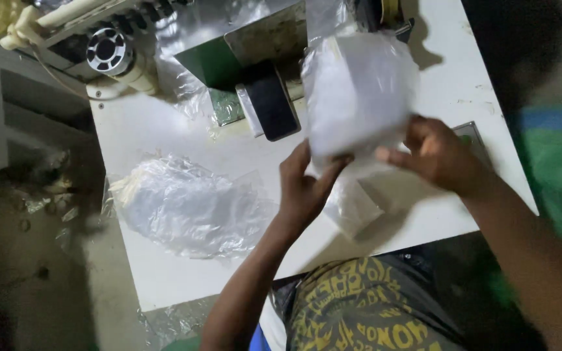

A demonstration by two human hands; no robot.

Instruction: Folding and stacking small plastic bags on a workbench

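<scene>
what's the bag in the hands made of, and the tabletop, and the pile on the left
Bag: thin clear plastic film by the look, glossy and crinkled, with something white showing through; both hands, left and right, pinch its lower edge.
Tabletop: a hard, smooth white surface, maybe laminate or painted board; matte and stained.
Pile: seemingly the same clear film, wrinkled, with shiny highlights.

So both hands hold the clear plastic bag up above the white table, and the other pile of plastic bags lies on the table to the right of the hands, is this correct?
Not quite. The head view shows the pile of plastic bags lying to the left of the hands, not the right. The rest holds: the left hand and right hand hold the clear plastic bag above the white table.
</scene>
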